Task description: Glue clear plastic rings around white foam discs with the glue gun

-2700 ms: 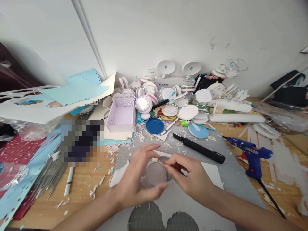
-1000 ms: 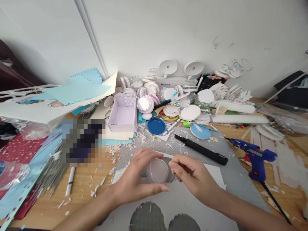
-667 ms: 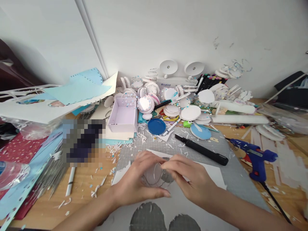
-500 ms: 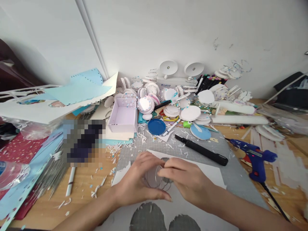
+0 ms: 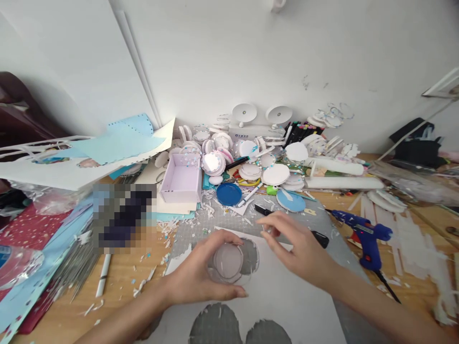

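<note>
My left hand (image 5: 195, 277) curls around a round clear plastic case (image 5: 227, 260), thumb below and fingers above it. The case sits over a round hole cut in a white sheet (image 5: 294, 296) that lies on a grey cutting mat (image 5: 201, 224). My right hand (image 5: 297, 243) hovers to the right of the case, apart from it, fingers loosely spread with nothing visible in them. It is near a black utility knife (image 5: 317, 235) whose middle it covers.
A blue glue gun (image 5: 362, 234) lies at the right with its cord trailing forward. Behind the mat are a blue lid (image 5: 229, 193), a lilac box (image 5: 180, 179), several white round pieces (image 5: 275, 174) and markers. Paper sheets (image 5: 107, 143) pile up at the left.
My right hand has let go of the clear case and lifted away to the right, toward the knife. The left hand keeps the case in place. The view has tilted slightly.
</note>
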